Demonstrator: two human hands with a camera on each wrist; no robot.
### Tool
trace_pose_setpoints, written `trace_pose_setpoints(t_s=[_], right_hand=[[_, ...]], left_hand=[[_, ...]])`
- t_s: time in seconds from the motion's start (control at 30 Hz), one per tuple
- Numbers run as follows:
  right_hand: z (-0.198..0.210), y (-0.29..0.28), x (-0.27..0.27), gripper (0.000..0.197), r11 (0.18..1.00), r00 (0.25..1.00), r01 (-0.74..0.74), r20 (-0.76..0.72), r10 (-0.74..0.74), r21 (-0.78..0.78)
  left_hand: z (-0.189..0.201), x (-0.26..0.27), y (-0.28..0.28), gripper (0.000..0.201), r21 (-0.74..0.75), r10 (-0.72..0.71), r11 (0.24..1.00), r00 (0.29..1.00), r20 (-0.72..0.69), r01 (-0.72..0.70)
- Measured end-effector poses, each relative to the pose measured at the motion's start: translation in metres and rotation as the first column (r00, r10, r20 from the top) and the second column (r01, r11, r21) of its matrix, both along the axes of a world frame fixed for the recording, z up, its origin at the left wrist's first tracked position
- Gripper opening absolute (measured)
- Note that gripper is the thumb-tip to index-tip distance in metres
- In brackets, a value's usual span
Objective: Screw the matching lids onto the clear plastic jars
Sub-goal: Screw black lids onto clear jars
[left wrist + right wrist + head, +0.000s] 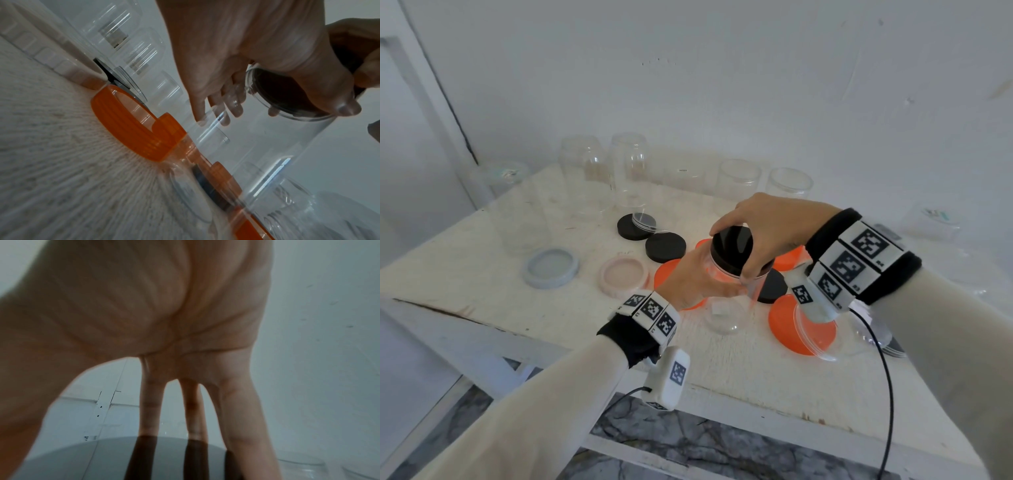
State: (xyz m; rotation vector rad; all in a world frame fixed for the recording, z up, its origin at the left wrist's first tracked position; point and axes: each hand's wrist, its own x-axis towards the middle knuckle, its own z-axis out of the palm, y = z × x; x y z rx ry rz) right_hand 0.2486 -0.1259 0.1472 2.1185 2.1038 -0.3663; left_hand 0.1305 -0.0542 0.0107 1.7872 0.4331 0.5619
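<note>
A clear plastic jar (724, 301) is held tilted just over the table, near its middle. My left hand (698, 281) grips its body from the left, and in the left wrist view its fingers (218, 104) curl round the clear wall (267, 146). A glossy black lid (732, 246) sits on the jar's mouth. My right hand (755, 245) grips this lid from above, thumb at the front rim and fingers over the far rim. The right wrist view shows those fingers (148, 410) reaching down onto the black lid (92, 460).
Loose lids lie around the jar: black ones (665, 247), orange ones (791, 329), a pink one (624, 274) and a blue-grey one (551, 268). Several open clear jars (738, 178) stand along the back by the wall. The table's front edge (722, 394) is near my wrists.
</note>
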Motion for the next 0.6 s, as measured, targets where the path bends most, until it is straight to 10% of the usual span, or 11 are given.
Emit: trace_pose_setpoints(t_s=[0.6], right_hand=[[-0.015, -0.007, 0.005, 0.069, 0.999, 0.999, -0.036, 0.001, 0.036, 0.035]], left_hand=[[0.014, -0.004, 0.008, 0.07, 0.044, -0.101, 0.993, 0.984, -0.15, 0.108]])
